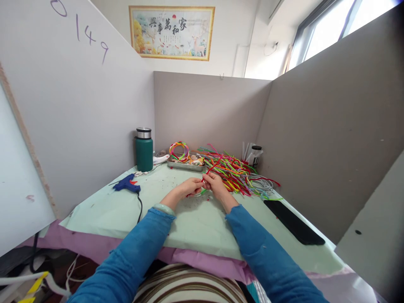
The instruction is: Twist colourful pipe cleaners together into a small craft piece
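Note:
My left hand (188,187) and my right hand (215,184) meet over the middle of the pale green table cover (195,223), fingers pinched together. Both grip a red pipe cleaner (212,169) that rises up and to the right from between the fingers. A bit of green pipe cleaner shows under the hands. Just behind and to the right lies a big heap of coloured pipe cleaners (235,173). Both arms wear blue sleeves.
A blue glue gun (126,184) with a black cord lies at the left. A green flask (144,150) stands at the back left beside a metal tray (186,163) holding a coloured ring. A black phone (293,221) lies at the right. Grey partitions enclose the desk.

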`<state>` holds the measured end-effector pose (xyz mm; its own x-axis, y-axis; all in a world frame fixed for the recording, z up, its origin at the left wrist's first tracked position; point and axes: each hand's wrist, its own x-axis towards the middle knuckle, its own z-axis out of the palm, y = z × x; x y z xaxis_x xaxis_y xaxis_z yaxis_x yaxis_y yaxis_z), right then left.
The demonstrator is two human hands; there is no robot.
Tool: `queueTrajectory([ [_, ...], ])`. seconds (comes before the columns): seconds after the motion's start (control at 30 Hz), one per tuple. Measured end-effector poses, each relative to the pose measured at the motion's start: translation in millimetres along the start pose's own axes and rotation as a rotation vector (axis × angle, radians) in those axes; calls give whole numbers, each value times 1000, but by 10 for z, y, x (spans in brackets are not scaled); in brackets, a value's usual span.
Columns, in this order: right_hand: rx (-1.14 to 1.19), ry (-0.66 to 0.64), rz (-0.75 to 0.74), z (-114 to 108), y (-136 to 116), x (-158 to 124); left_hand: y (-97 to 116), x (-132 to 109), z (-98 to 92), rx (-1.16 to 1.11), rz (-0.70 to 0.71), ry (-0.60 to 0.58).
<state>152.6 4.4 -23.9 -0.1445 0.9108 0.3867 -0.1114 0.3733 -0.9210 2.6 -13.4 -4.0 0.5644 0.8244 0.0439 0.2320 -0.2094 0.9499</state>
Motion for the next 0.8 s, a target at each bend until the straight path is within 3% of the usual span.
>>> queueTrajectory([
  [0.17,23,35,-3,-25,14,17,-10,-4,2,13,-26,-45],
  [0.6,-56,8,1,18,-36,-9,28,3,9,-35,-21,32],
  [0.8,-114,77,8,27,-40,-8,9,24,-15,-22,-74,113],
])
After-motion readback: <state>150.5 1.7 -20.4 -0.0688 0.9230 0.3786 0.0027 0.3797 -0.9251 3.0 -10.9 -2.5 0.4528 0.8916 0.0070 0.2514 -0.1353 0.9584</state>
